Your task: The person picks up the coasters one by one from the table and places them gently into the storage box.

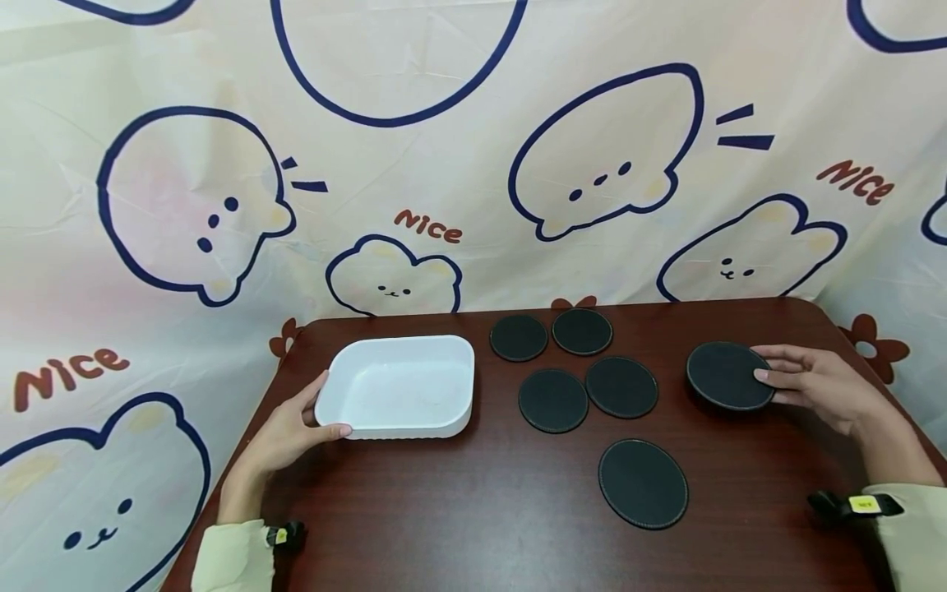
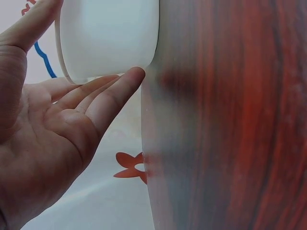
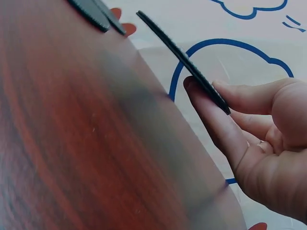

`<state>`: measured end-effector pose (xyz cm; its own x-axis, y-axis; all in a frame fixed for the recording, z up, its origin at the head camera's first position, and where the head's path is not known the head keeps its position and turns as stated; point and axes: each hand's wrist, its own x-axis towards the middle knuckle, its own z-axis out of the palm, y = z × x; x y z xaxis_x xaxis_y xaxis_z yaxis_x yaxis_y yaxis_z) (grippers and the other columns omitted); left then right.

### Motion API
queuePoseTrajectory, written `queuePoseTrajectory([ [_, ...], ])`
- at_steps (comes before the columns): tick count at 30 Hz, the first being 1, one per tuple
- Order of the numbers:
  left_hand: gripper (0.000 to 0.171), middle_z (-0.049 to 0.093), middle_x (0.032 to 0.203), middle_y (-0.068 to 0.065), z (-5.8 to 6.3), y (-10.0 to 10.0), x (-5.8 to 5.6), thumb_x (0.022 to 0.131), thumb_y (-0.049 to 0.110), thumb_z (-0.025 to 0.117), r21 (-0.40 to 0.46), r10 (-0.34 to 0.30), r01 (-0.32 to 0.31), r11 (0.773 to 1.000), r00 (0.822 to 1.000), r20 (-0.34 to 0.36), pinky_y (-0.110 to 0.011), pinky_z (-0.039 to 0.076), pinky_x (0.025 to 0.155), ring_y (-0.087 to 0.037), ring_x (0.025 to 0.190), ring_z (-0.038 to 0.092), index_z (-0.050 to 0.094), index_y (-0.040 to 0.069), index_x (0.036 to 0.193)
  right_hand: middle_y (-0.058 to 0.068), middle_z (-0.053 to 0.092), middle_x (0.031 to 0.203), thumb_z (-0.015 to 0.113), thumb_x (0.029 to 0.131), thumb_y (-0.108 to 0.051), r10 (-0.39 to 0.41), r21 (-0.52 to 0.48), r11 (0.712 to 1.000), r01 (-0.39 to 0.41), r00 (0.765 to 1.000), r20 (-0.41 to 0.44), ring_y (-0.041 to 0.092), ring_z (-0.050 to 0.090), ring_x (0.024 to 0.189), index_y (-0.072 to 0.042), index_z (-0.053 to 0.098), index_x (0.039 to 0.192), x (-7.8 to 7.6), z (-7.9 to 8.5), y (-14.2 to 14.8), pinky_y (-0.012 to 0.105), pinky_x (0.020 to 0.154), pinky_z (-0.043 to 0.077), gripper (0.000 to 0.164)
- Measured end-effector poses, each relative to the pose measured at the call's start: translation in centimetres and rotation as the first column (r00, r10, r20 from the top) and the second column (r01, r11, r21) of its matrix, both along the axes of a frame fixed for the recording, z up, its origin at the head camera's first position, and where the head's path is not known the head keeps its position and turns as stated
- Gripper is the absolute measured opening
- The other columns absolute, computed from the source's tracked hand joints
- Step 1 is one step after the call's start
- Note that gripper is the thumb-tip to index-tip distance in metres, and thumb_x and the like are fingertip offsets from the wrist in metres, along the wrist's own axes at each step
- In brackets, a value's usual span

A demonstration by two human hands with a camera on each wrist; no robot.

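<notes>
My left hand (image 1: 284,437) grips a white plastic tub (image 1: 405,431) with rounded corners at its left end. The thumb is at the near left corner and the fingers are along the left side. In the left wrist view, the fingers (image 2: 112,98) touch the wall of the tub (image 2: 110,38). On the right, my right hand (image 1: 821,385) pinches a round black coaster (image 1: 728,376) by its right edge, thumb on top. Seen edge-on in the right wrist view, the held coaster (image 3: 184,62) tilts above the table, with fingers (image 3: 216,122) beneath it.
Several more black coasters lie flat between the tub and my right hand, among them a far one (image 1: 582,331) and a near one (image 1: 643,484). The dark brown table (image 1: 473,526) ends at the back against a light cloth (image 1: 473,189) printed with cartoon outlines.
</notes>
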<state>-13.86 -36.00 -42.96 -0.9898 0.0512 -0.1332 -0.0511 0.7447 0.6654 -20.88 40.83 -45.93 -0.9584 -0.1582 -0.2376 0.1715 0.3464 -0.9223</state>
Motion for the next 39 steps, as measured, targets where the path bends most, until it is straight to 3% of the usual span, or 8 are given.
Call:
queuePoseTrajectory([
  [3, 0.116, 0.039, 0.167, -0.033, -0.2, -0.1, 0.2, 0.090, 0.046, 0.086, 0.006, 0.000, 0.000, 1.000, 1.000, 0.004, -0.060, 0.055, 0.109, -0.050, 0.137, 0.061, 0.016, 0.005, 0.172, -0.030, 0.073, 0.110, 0.065, 0.108, -0.011, 0.003, -0.117, 0.993, -0.002, 1.000, 0.013, 0.002, 0.076, 0.094, -0.043, 0.066, 0.123, 0.0, 0.0, 0.0, 0.024, 0.079, 0.066, 0.036],
  [8, 0.115, 0.040, 0.167, -0.033, -0.5, -0.2, 0.7, 0.091, 0.046, 0.086, 0.012, -0.003, 0.003, 1.000, 1.000, 0.015, -0.060, 0.055, 0.109, -0.049, 0.137, 0.061, 0.016, 0.006, 0.172, -0.018, 0.078, 0.113, 0.059, 0.109, -0.002, 0.008, -0.318, 0.948, 0.002, 1.000, 0.030, 0.007, 0.079, 0.096, -0.039, 0.071, 0.122, 0.3, -0.1, -0.5, 0.026, 0.080, 0.067, 0.041],
  [13, 0.115, 0.039, 0.168, -0.031, -0.8, -0.2, 1.2, 0.091, 0.048, 0.085, 0.013, 0.005, -0.005, 1.000, 1.000, 0.023, -0.060, 0.054, 0.110, -0.049, 0.138, 0.061, 0.016, 0.007, 0.173, -0.016, 0.079, 0.115, 0.058, 0.109, -0.001, 0.016, -0.404, 0.915, 0.007, 0.999, 0.052, 0.009, 0.080, 0.097, -0.036, 0.070, 0.128, 0.3, -0.2, -1.4, 0.028, 0.081, 0.067, 0.042],
  [27, 0.117, 0.037, 0.169, -0.031, -1.0, -0.3, 1.4, 0.089, 0.048, 0.086, 0.029, 0.023, -0.024, 0.999, 0.999, 0.025, -0.056, 0.055, 0.108, -0.050, 0.139, 0.060, 0.015, 0.007, 0.173, -0.017, 0.077, 0.120, 0.057, 0.110, -0.002, 0.040, -0.400, 0.916, -0.014, 0.998, 0.055, 0.009, 0.080, 0.101, -0.029, 0.060, 0.141, -0.3, 0.2, -3.3, 0.027, 0.084, 0.066, 0.041],
  [39, 0.114, 0.041, 0.167, -0.031, 0.0, -0.2, -0.1, 0.091, 0.047, 0.085, 0.029, -0.001, 0.001, 1.000, 1.000, 0.007, -0.058, 0.054, 0.110, -0.048, 0.137, 0.062, 0.015, 0.009, 0.173, -0.011, 0.078, 0.120, 0.057, 0.109, 0.000, 0.039, -0.451, 0.892, -0.023, 0.999, 0.026, 0.012, 0.081, 0.100, -0.021, 0.054, 0.149, -1.0, 1.4, -4.5, 0.028, 0.084, 0.066, 0.045],
])
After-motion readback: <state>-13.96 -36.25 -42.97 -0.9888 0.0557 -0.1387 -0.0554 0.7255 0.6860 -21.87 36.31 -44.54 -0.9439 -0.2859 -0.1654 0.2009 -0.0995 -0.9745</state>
